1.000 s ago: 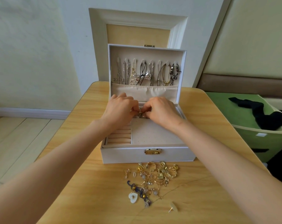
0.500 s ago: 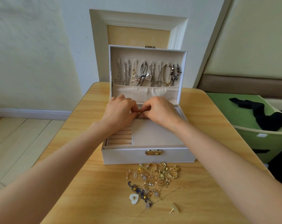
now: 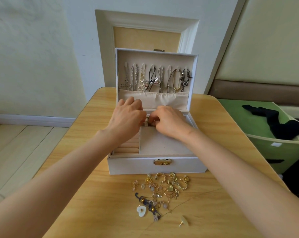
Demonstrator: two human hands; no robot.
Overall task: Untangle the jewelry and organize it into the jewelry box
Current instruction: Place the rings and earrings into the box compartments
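Head view: a white jewelry box (image 3: 155, 167) is seen open on a wooden table (image 3: 214, 212). Its lid (image 3: 194, 74) is stood upright w/ necklaces (image 3: 155, 79) hung inside.

Vs. half a sec ago, little is changed. Box and both hands are kept in the same spot. The L hand (image 3: 126, 117) is raised slightly, w/ its outer fingers fanned toward the lid's fabric pocket. A small gold piece (image 3: 147, 118) is now exposed btwn the hands.

That piece is pinched by the L thumb and forefinger and by the curled fingertips of the R hand (image 3: 169, 123). It is held over the back edge of the dotted earring panel (image 3: 162, 143), w/ ring rolls (image 3: 128, 149) set to the left.

The tangled jewelry (image 3: 164, 188) is heaped loosely on the table, just in front of the box's front wall.

Bare wood is found either side of the box. The table's R edge is bordered closely by a green bin (image 3: 282, 152). Beyond the L edge, floor (image 3: 25, 152) is seen.
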